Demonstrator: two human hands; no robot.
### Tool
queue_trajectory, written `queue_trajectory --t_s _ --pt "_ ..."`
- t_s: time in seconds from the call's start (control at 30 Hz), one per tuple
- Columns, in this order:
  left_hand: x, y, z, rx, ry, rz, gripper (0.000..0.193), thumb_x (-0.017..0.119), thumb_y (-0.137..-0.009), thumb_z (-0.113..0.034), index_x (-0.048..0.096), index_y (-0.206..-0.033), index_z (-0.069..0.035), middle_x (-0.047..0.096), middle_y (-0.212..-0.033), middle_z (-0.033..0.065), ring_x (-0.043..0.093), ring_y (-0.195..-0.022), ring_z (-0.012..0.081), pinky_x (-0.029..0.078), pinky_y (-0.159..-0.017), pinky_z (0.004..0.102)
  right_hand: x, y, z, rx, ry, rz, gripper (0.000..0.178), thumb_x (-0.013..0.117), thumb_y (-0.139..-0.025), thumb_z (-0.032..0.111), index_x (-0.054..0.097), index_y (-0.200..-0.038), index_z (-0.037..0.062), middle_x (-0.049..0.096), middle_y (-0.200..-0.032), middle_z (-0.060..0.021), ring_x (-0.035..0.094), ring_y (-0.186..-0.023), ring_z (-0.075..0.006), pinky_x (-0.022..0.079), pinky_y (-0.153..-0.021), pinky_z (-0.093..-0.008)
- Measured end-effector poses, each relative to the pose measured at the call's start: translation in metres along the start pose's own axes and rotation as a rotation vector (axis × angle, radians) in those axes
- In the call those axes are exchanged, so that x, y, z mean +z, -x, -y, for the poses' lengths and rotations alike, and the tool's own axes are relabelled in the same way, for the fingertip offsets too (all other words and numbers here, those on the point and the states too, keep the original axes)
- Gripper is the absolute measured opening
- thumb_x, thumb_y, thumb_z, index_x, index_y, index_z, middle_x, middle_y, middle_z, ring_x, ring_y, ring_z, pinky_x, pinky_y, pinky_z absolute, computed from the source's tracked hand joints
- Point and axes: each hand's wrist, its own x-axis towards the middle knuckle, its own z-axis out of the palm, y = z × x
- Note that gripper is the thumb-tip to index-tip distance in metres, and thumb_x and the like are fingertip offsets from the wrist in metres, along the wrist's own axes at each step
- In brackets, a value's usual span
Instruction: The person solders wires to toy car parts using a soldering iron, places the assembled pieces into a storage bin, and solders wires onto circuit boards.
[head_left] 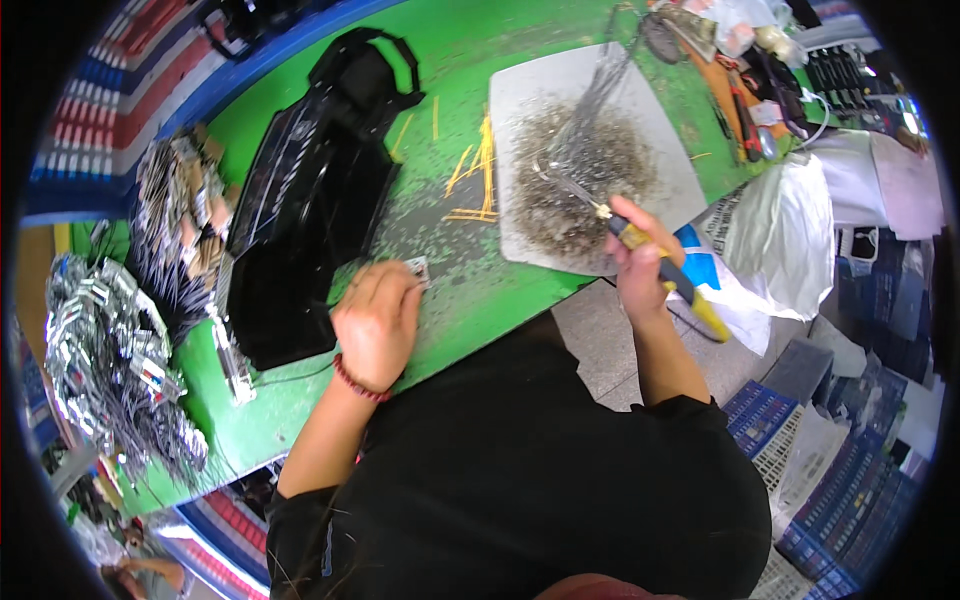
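Observation:
My left hand (376, 322) rests on the green table (450, 60) and pinches a small silver metal part (418, 268) at its fingertips. A red bead bracelet circles that wrist. My right hand (640, 262) grips pliers (660, 265) with yellow and blue handles. The metal tip of the pliers points up and left over a white tray (520, 90) covered with grey wire clippings. A bundle of thin wires (600, 85) runs from the tray's far edge down toward the pliers' tip.
A black moulded housing (310, 200) lies left of my left hand. Piles of wired metal parts (110, 350) crowd the table's left end. Yellow strips (478, 175) lie beside the tray. White bags (780, 230) and blue crates (770, 415) stand to the right.

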Motion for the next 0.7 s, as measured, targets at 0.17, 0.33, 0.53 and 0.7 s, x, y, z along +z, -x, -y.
queue_trajectory --t_s 0.17,0.33,0.53,0.7 --pt "0.001 -0.003 -0.001 0.021 -0.004 0.022 0.015 0.071 -0.074 0.003 0.060 -0.080 -0.005 0.066 -0.087 0.0094 0.063 -0.081 0.0292 0.052 -0.071 0.0371 -0.043 -0.031 -0.023 0.140 -0.272 -0.456 0.010 0.056 -0.087 0.001 0.061 -0.095 -0.0006 0.056 -0.071 -0.0018 0.048 -0.057 -0.0060 0.035 -0.052 -0.0202" --pt "0.002 -0.007 -0.004 0.023 -0.044 0.023 0.015 0.071 -0.073 0.004 0.059 -0.079 -0.004 0.066 -0.087 0.0094 0.063 -0.078 0.0289 0.051 -0.070 0.0364 -0.059 -0.066 -0.044 0.176 -0.167 -0.475 0.002 0.059 -0.084 0.002 0.057 -0.084 0.0016 0.056 -0.069 -0.0019 0.049 -0.058 -0.0068 0.036 -0.052 -0.0214" --pt "0.005 -0.009 -0.005 0.010 -0.045 0.031 0.015 0.071 -0.072 0.004 0.059 -0.079 -0.004 0.067 -0.086 0.0102 0.063 -0.077 0.0290 0.051 -0.069 0.0362 -0.060 -0.080 -0.055 0.189 -0.177 -0.452 0.004 0.060 -0.083 0.004 0.057 -0.081 0.0030 0.057 -0.069 -0.0019 0.050 -0.059 -0.0070 0.038 -0.055 -0.0215" --pt "0.002 -0.006 -0.006 0.002 -0.049 0.027 0.015 0.071 -0.072 0.005 0.059 -0.078 -0.004 0.067 -0.086 0.0103 0.063 -0.077 0.0291 0.051 -0.069 0.0362 -0.059 -0.077 -0.055 0.208 -0.127 -0.470 0.005 0.060 -0.083 0.004 0.057 -0.080 0.0031 0.057 -0.069 -0.0020 0.051 -0.059 -0.0071 0.038 -0.054 -0.0216"
